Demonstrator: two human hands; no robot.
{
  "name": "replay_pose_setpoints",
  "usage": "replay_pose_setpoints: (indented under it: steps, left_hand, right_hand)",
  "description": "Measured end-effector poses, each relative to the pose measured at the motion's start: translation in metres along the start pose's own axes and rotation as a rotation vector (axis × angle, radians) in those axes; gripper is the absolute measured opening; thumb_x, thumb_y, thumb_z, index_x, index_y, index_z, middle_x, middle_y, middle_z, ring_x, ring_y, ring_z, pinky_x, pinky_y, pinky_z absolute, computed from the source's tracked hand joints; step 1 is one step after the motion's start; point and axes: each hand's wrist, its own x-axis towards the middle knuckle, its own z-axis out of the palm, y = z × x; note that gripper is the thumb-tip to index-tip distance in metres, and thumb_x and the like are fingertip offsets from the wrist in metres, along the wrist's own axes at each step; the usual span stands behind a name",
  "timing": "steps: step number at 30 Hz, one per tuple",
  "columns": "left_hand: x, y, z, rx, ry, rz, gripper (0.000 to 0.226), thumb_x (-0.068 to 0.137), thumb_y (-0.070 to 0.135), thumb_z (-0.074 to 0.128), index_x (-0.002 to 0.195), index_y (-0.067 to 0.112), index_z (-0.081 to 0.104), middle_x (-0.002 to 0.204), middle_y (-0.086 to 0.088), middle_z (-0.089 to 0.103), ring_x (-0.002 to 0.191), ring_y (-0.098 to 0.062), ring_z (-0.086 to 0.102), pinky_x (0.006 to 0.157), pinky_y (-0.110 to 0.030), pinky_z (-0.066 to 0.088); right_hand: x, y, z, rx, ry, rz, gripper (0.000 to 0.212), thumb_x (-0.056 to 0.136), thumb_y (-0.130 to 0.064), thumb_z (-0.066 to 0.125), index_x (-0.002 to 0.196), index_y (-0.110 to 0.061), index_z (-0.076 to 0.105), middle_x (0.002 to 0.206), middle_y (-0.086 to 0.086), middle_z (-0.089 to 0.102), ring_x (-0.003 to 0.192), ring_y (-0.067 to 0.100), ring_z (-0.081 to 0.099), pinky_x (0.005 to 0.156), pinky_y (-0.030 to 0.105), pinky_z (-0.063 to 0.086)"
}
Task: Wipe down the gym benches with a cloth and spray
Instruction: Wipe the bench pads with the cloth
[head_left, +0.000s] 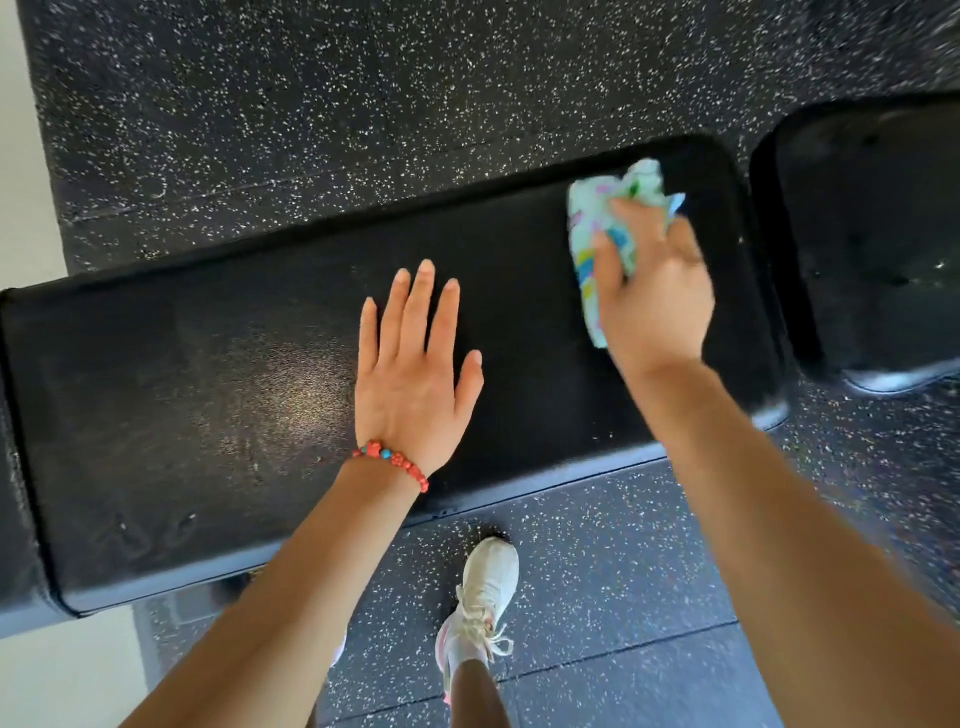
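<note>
A long black padded gym bench (208, 395) runs across the view from lower left to upper right. My left hand (415, 374) lies flat on the middle of the pad, fingers spread, with a red bead bracelet at the wrist. My right hand (654, 296) presses a pale green cloth (602, 218) with coloured patches onto the pad near its right end. The hand and cloth look slightly blurred. No spray bottle is in view.
A second black pad (872, 234) sits just past a narrow gap at the right end of the bench. Black speckled rubber flooring (311, 114) surrounds the bench. My white sneaker (488, 587) stands on the floor by the bench's near edge. A pale floor strip (26, 171) runs along the left.
</note>
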Motion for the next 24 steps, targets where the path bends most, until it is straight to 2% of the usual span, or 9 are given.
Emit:
replay_pose_setpoints:
  steps: [3, 5, 11, 15, 16, 18, 20, 24]
  left_hand:
    - [-0.001, -0.003, 0.005, 0.016, 0.019, 0.010, 0.055, 0.092, 0.033, 0.035, 0.138, 0.003, 0.039, 0.148, -0.019, 0.033, 0.137, -0.036, 0.028, 0.112, -0.049, 0.015]
    - [-0.001, -0.004, 0.005, 0.024, 0.030, 0.015, 0.054, 0.092, 0.032, 0.035, 0.138, 0.003, 0.039, 0.148, -0.019, 0.033, 0.136, -0.036, 0.028, 0.112, -0.049, 0.015]
    - [-0.001, 0.001, 0.002, 0.025, 0.029, -0.004, 0.055, 0.091, 0.031, 0.035, 0.137, 0.002, 0.040, 0.147, -0.020, 0.034, 0.136, -0.037, 0.029, 0.112, -0.050, 0.016]
    - [-0.001, 0.004, 0.000, 0.034, 0.024, -0.024, 0.055, 0.091, 0.031, 0.034, 0.137, 0.001, 0.041, 0.146, -0.021, 0.035, 0.135, -0.038, 0.029, 0.111, -0.052, 0.017]
    - [-0.001, 0.005, 0.000, 0.031, 0.018, -0.025, 0.056, 0.090, 0.031, 0.034, 0.136, 0.001, 0.041, 0.146, -0.021, 0.035, 0.135, -0.038, 0.029, 0.111, -0.053, 0.017]
    - [-0.001, 0.005, -0.002, 0.031, 0.007, -0.025, 0.056, 0.090, 0.031, 0.033, 0.136, 0.000, 0.041, 0.146, -0.021, 0.035, 0.135, -0.039, 0.029, 0.111, -0.054, 0.018]
    - [-0.001, 0.005, -0.002, 0.035, 0.000, -0.018, 0.057, 0.090, 0.031, 0.034, 0.136, -0.002, 0.042, 0.146, -0.022, 0.035, 0.135, -0.040, 0.029, 0.110, -0.055, 0.019]
    - [-0.001, 0.007, -0.005, 0.027, -0.004, -0.022, 0.056, 0.091, 0.031, 0.033, 0.134, -0.003, 0.043, 0.145, -0.023, 0.036, 0.135, -0.041, 0.030, 0.111, -0.055, 0.019]
  right_hand:
    - [-0.027, -0.002, -0.003, 0.045, -0.071, -0.216, 0.031, 0.089, -0.023, 0.055, 0.117, -0.011, 0.060, 0.091, 0.025, 0.057, 0.079, 0.041, 0.056, 0.065, 0.043, 0.048]
    - [-0.026, 0.007, -0.009, 0.036, -0.078, -0.266, 0.030, 0.089, -0.023, 0.056, 0.116, -0.010, 0.061, 0.086, 0.025, 0.058, 0.075, 0.040, 0.056, 0.062, 0.042, 0.049]
    - [-0.010, 0.071, -0.039, 0.017, 0.056, 0.034, 0.034, 0.092, -0.026, 0.051, 0.123, -0.015, 0.056, 0.103, 0.027, 0.056, 0.088, 0.045, 0.055, 0.068, 0.044, 0.043]
    - [-0.024, 0.052, -0.032, 0.029, 0.068, 0.174, 0.034, 0.091, -0.024, 0.052, 0.123, -0.013, 0.056, 0.104, 0.028, 0.056, 0.092, 0.043, 0.055, 0.071, 0.042, 0.042]
    - [-0.037, 0.037, -0.027, 0.039, 0.060, 0.149, 0.033, 0.090, -0.023, 0.054, 0.121, -0.011, 0.058, 0.100, 0.028, 0.057, 0.088, 0.042, 0.056, 0.070, 0.041, 0.044]
    - [-0.070, 0.005, -0.017, 0.078, 0.008, -0.015, 0.030, 0.086, -0.021, 0.058, 0.113, -0.007, 0.063, 0.084, 0.025, 0.060, 0.073, 0.039, 0.059, 0.061, 0.038, 0.050]
    - [-0.094, -0.014, -0.014, 0.086, -0.054, -0.162, 0.028, 0.085, -0.023, 0.053, 0.105, -0.009, 0.067, 0.072, 0.018, 0.059, 0.060, 0.033, 0.057, 0.053, 0.033, 0.052]
    - [-0.089, 0.002, -0.016, 0.025, -0.082, -0.267, 0.031, 0.086, -0.027, 0.047, 0.103, -0.012, 0.069, 0.068, 0.014, 0.058, 0.058, 0.030, 0.057, 0.051, 0.031, 0.051]
